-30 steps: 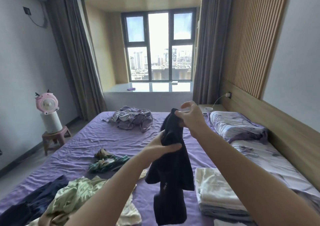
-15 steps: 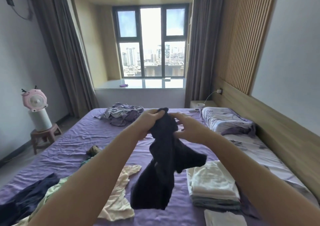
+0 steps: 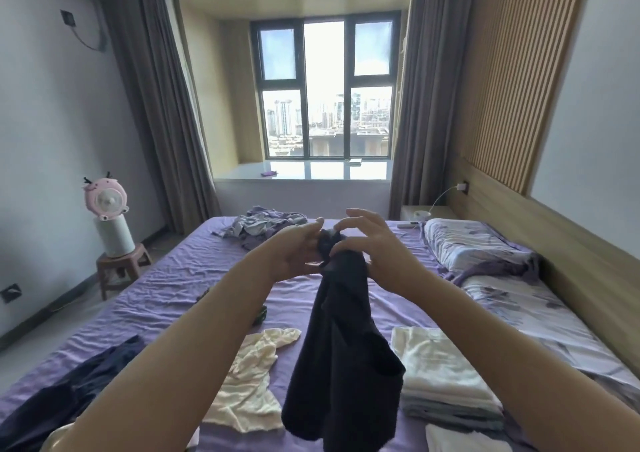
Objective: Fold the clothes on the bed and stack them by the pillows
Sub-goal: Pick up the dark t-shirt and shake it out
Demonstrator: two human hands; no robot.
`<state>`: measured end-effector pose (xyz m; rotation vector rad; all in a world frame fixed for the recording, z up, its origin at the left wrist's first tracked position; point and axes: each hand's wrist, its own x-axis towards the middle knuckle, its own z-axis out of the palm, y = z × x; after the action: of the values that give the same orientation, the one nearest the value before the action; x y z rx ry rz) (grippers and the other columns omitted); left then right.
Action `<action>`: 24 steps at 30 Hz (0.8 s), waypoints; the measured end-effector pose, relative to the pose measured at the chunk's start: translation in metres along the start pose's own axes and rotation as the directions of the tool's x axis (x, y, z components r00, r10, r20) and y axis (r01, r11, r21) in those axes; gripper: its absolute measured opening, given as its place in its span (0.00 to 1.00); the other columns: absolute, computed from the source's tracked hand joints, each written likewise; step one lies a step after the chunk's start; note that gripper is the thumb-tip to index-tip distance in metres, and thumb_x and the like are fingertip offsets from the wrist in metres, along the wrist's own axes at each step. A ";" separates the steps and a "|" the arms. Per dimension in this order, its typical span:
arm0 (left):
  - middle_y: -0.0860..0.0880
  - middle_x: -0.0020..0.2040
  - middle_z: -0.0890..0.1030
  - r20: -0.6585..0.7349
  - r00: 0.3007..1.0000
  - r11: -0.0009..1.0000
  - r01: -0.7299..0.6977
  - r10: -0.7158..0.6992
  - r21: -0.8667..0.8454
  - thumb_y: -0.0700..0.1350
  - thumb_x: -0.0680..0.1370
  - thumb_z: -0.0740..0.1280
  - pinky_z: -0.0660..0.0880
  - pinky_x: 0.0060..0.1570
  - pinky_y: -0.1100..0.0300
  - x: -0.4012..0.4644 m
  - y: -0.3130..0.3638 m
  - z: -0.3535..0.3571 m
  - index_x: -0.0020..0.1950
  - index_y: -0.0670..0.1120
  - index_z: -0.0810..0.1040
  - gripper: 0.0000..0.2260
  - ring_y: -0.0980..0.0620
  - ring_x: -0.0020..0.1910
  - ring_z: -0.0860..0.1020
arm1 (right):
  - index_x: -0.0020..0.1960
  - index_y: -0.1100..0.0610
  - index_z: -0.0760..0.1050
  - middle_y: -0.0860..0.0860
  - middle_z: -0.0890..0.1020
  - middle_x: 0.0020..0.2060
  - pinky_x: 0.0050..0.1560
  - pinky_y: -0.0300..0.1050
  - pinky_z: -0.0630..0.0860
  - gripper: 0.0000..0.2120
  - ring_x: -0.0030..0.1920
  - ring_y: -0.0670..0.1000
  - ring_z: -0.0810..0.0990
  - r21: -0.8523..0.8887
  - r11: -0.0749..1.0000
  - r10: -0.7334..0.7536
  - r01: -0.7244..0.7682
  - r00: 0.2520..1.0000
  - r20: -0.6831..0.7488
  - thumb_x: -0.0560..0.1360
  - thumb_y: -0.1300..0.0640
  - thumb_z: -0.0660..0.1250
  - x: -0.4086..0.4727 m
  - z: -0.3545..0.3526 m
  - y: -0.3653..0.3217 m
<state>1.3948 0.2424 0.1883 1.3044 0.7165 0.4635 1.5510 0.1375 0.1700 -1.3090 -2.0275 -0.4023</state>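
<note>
At the near edge of the bed (image 3: 166, 278), a dark garment (image 3: 341, 365) is held up in the air, hanging bunched and twisted above the purple sheet. Its top is gathered between the two hands, which are brought close together: the left hand (image 3: 294, 255) is pinching the cloth at its upper end, and the right hand (image 3: 377, 247) is curled round the same bunch from the other side. For a clean fold, the waistband or hem should probably be found first, the hands drawn apart along it, and the cloth shaken flat before it is laid down. Just beside it, to the right, a folded pile (image 3: 446, 379) is stacked near the pillows (image 3: 464, 243). A cream garment (image 3: 249, 379) lies loose on the left, and a crumpled lilac heap (image 3: 263, 224) waits at the far side.
</note>
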 end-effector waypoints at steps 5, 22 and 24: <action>0.42 0.60 0.78 0.001 0.982 0.969 -0.188 0.191 0.160 0.46 0.79 0.64 0.80 0.45 0.54 -0.016 -0.014 0.001 0.62 0.51 0.75 0.11 0.49 0.49 0.82 | 0.51 0.61 0.82 0.56 0.82 0.48 0.57 0.45 0.74 0.17 0.50 0.50 0.78 0.314 0.885 0.322 -0.345 0.939 0.122 0.69 0.76 0.65 0.008 -0.006 0.006; 0.51 0.40 0.79 -0.119 0.699 0.527 -0.405 0.706 0.747 0.33 0.71 0.70 0.72 0.40 0.69 -0.020 -0.007 -0.003 0.46 0.43 0.82 0.07 0.52 0.41 0.77 | 0.53 0.53 0.80 0.52 0.82 0.50 0.53 0.45 0.77 0.09 0.51 0.49 0.81 0.765 0.212 0.444 -0.608 0.758 0.479 0.74 0.54 0.70 -0.028 0.027 0.002; 0.52 0.38 0.79 -0.227 0.695 0.597 -0.349 0.682 0.722 0.37 0.72 0.69 0.70 0.39 0.66 -0.019 -0.004 -0.009 0.45 0.45 0.80 0.04 0.53 0.39 0.76 | 0.54 0.52 0.79 0.52 0.83 0.50 0.55 0.45 0.78 0.15 0.51 0.50 0.81 0.584 0.422 0.425 -0.693 0.720 0.548 0.68 0.56 0.75 -0.040 0.037 0.002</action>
<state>1.3745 0.2349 0.1873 2.1201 0.9361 1.1633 1.5497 0.1328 0.1160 -1.4087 -1.4897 0.9871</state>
